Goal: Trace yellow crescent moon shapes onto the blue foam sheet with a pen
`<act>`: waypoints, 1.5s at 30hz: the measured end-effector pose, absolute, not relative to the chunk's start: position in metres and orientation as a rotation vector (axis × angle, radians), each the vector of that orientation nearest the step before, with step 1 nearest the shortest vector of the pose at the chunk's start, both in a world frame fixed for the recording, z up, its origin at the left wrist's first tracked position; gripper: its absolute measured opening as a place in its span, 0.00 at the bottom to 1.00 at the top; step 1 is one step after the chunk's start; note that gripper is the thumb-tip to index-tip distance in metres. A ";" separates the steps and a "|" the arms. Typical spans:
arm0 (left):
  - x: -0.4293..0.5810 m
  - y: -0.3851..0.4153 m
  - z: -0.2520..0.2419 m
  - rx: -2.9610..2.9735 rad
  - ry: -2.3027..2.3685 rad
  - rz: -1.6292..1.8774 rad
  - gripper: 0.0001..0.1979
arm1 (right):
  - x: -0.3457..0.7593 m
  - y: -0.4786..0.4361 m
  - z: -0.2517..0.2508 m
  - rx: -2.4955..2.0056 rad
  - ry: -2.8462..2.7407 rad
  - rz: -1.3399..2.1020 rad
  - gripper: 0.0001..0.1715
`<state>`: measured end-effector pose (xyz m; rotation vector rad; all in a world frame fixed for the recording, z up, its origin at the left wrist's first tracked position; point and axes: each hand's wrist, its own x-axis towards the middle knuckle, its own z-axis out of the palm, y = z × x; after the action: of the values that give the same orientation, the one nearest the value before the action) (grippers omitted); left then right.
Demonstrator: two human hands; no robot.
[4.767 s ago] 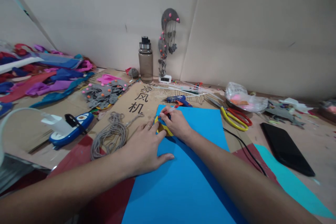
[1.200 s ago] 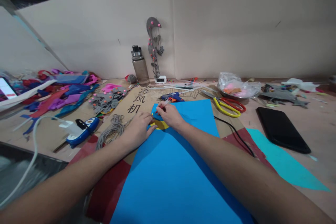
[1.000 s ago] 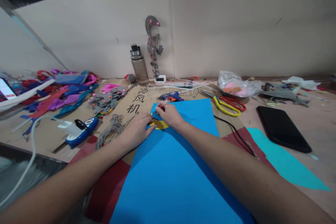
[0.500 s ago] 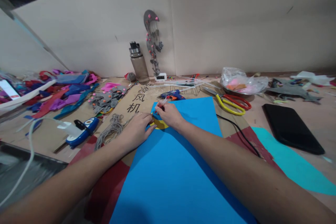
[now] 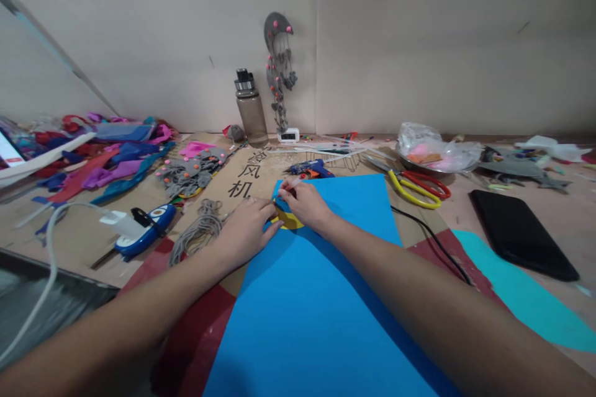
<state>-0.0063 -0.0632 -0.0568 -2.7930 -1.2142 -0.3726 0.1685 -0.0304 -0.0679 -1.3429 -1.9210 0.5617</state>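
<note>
A large blue sheet [image 5: 316, 304] lies in front of me, with a curved yellow piece [image 5: 290, 221] on it near the far left corner. My left hand [image 5: 246, 226] rests at the sheet's left edge, thumb apart from the fingers, fingertips touching the yellow piece. Just above that piece, my right hand [image 5: 310, 206] pinches a thin pen [image 5: 298, 180] with a pale barrel. Its tip is hidden behind the fingers. Past the sheet's far edge sits a blue glue gun [image 5: 313, 167]. Left of my left hand is a bundle of grey cord [image 5: 200, 231].
Scissors with yellow handles [image 5: 414, 189] lie right of the sheet, near a black phone [image 5: 521, 232]. A bottle [image 5: 251, 115] stands by the board wall. Felt scraps [image 5: 112, 167] heap at left, behind a blue power strip [image 5: 151, 231]. A bagged bowl [image 5: 435, 152] sits at back right.
The view has shifted slightly, so most things appear a little further right. Both hands stay at the yellow piece, and the right one still pinches the pen.
</note>
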 end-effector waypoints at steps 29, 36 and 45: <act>-0.006 -0.063 -0.055 -2.782 -1.211 -0.336 0.10 | 0.166 -0.031 -0.066 -1.396 -1.977 0.557 0.09; -0.006 -0.063 -0.055 -2.800 -1.224 -0.362 0.09 | 0.165 -0.033 -0.064 -1.402 -1.974 0.563 0.10; -0.007 -0.062 -0.057 -2.780 -1.241 -0.360 0.12 | 0.165 -0.034 -0.063 -1.393 -1.966 0.566 0.10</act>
<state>-0.0075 -0.0620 -0.0574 -2.7797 -1.2408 -0.3595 0.1649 -0.0335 -0.0633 -1.3927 -1.9665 0.5658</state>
